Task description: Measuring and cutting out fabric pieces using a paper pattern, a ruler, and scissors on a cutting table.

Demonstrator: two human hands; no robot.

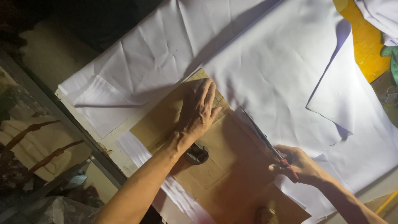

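Note:
My left hand (198, 108) lies flat, fingers spread, on a brown cardboard pattern (230, 166) that rests on white cloth (273, 70). My right hand (295, 165) grips red-handled scissors (265, 139); the blades point up and left along the pattern's right edge, into the white cloth. A dark metal weight (196, 154) sits on the pattern just below my left wrist. A loose flap of the cloth (336, 95) is folded over to the right of the scissors.
A yellow board (367, 41) shows at the top right under more white cloth (381, 16). A green curved ruler (393, 58) lies at the right edge. The table's left edge (78, 124) drops off to dim clutter and bags below.

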